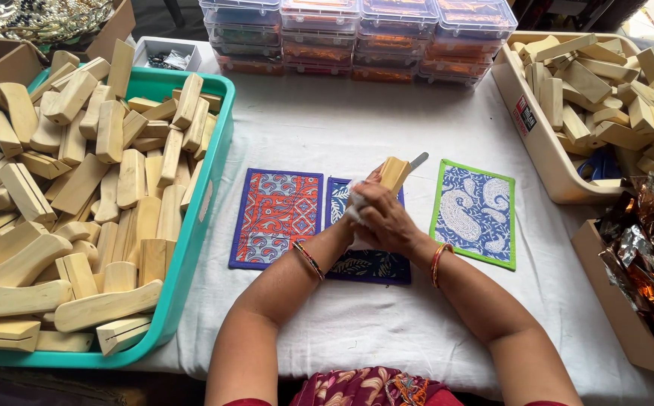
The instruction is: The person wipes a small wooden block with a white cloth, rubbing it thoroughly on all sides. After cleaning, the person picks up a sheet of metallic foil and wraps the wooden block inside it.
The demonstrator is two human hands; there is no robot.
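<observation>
Both hands meet over the middle mat. My right hand (388, 222) grips a pale wooden block (394, 173) that has a thin metal blade (418, 160) sticking out of its far end. My left hand (358, 197) presses a small white cloth (355, 203) against the block's side. Below the hands lies a dark blue leaf-patterned mat (368, 263), partly hidden by my wrists. An orange-and-blue patterned mat (276, 218) lies to its left, and a green-edged blue paisley mat (476, 213) to its right.
A teal tray (191, 233) piled with several wooden blocks fills the left side. A beige tub (537, 143) of similar blocks stands at the right. Stacked clear plastic boxes (357, 37) line the far edge. A cardboard box of shiny foil wrappers (643, 256) is at the right edge.
</observation>
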